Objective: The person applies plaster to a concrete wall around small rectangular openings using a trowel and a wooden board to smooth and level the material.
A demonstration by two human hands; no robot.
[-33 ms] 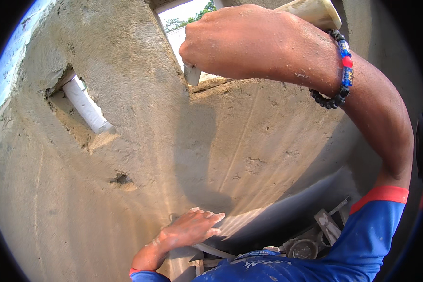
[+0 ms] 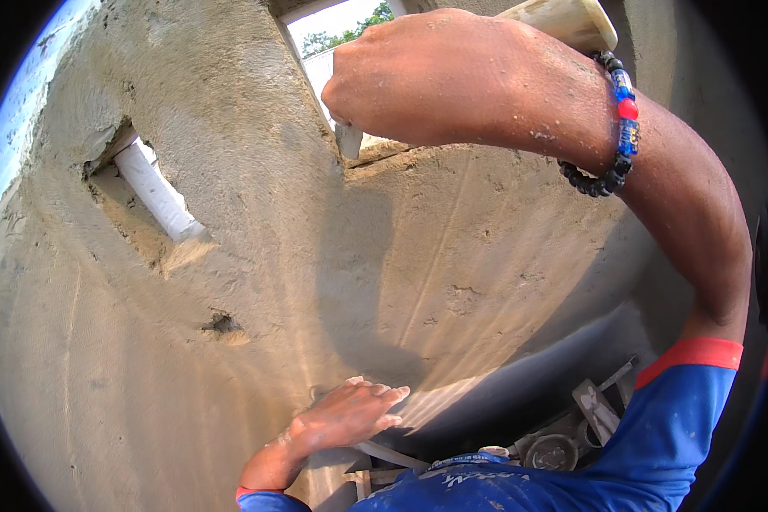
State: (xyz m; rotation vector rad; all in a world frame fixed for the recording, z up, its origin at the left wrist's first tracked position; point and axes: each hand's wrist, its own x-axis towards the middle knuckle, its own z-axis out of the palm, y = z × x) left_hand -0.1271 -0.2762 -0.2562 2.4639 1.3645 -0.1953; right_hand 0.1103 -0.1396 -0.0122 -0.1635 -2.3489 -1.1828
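Observation:
My right hand (image 2: 418, 81) is raised at the window opening, back toward me, with its fingers curled and mostly hidden. It grips a trowel-like tool (image 2: 348, 141), whose grey end shows below the knuckles. A pale, rounded handle-like piece (image 2: 567, 21) shows above the wrist; whether it belongs to the same tool is hidden. A bracelet of dark, blue and red beads (image 2: 628, 109) circles that wrist. Low down, my left hand (image 2: 346, 416) is stretched out with fingers apart, their tips whitened with plaster. It is at the plastered wall (image 2: 256, 324) and holds nothing; whether it touches is unclear.
Left of the window opening (image 2: 316, 64), a smaller slot (image 2: 158, 192) cuts through the wall. Below it is a small rough hole (image 2: 222, 322). Beneath me at the lower right stand a round container (image 2: 551, 452) and wooden boards (image 2: 596, 411), partly in shade.

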